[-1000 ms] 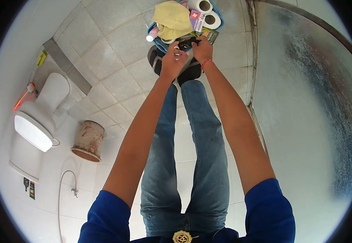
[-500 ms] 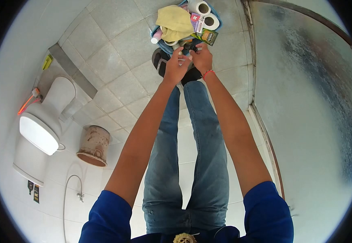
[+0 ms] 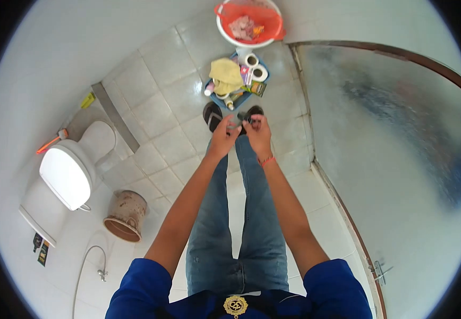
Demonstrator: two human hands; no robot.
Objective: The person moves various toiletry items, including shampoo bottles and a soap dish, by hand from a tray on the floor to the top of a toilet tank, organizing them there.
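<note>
While the person stands over a tiled bathroom floor point(image 3: 167, 133), the fingertips point(image 3: 252, 120) of the right hand point(image 3: 258, 134) pinch a small dark object point(image 3: 244, 115) at chest-front height above the feet; the object is black and short, and too small in the frame for any marking or shape to be read; the left hand point(image 3: 222, 137) faces it with fingers curled and loosely parted, their tips just beside the object, though whether they grip it cannot be told; a red wristband point(image 3: 266, 160) circles the right wrist; dark sandals point(image 3: 212, 115) show directly beneath the hands.

Beyond them a blue tray point(image 3: 241, 99) sits on the floor with a yellow cloth point(image 3: 226, 74) and two toilet-paper rolls point(image 3: 255, 66) in it; a white bin point(image 3: 223, 33) with a red liner stands just past the tray; a frosted glass door point(image 3: 390, 138) fills the right side, a toilet point(image 3: 71, 173) and a rusty bucket point(image 3: 127, 212) the left.

Half a second earlier both hands were down at the tray's edge, among its contents; now they are drawn back and up, well apart from it, with the object held between them; the view has lifted too, bringing the bin into sight.
</note>
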